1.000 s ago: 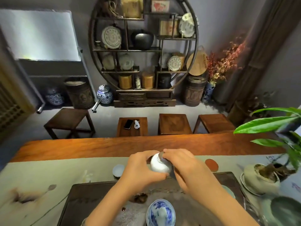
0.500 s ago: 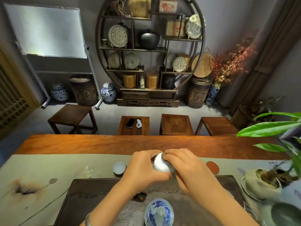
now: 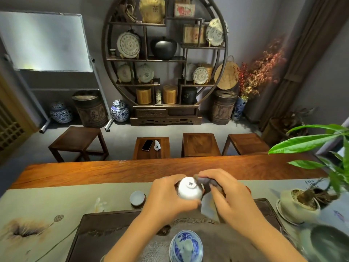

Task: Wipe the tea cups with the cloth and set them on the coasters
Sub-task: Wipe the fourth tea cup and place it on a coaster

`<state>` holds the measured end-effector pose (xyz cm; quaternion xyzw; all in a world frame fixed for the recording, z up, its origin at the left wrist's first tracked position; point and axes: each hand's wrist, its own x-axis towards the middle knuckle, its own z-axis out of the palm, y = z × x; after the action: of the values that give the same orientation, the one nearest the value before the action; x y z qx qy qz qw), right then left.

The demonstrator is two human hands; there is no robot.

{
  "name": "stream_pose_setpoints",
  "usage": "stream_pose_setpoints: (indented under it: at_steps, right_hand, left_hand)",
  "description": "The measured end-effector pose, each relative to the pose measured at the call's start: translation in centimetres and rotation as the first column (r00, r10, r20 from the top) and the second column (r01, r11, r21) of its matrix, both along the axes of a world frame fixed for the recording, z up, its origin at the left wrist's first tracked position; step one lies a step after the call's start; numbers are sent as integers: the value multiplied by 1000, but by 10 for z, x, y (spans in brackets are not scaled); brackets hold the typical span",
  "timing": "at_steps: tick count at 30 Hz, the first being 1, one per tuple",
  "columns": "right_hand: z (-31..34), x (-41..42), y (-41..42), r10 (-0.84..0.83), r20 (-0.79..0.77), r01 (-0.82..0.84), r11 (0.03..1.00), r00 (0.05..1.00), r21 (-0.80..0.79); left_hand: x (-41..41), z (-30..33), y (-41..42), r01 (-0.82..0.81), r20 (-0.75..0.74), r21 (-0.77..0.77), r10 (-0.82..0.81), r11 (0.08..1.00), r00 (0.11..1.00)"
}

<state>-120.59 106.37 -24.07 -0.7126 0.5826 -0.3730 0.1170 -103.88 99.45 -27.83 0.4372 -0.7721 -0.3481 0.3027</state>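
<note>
Wiping goes best with the cup [image 3: 189, 190] turned slowly: left hand [image 3: 170, 197] grips it upturned above the tray [image 3: 105, 229], right hand [image 3: 224, 193] pinches the cloth [image 3: 204, 181] against its foot.

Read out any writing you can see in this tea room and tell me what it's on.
"茶": large gold tea cake on the round shelf's top tier.
Blue mark: foot of the white cup held in the left hand; too small to read.
Wrapped tea cakes, red box, calligraphy on the table runner: blurred, unreadable.
</note>
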Motion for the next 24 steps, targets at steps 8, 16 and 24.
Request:
stream_pose_setpoints:
  at_steps: [8, 16, 24]
  right_hand:
    - [8, 9, 2, 133, -257, -138, 990, 957, -2]
    - [13, -3, 3, 299, -217, -275, 952, 929, 134]
    - [10, -25, 6, 169, -20, -166, 981, 985, 97]
  left_hand:
    - [-1, 7, -3, 79, 22, -51, -78, 996, 997]
    - [3, -2, 5, 212, 53, -26, -211, 977, 976]
    - [18, 1, 10, 252, 60, 180, -267, 951, 962]
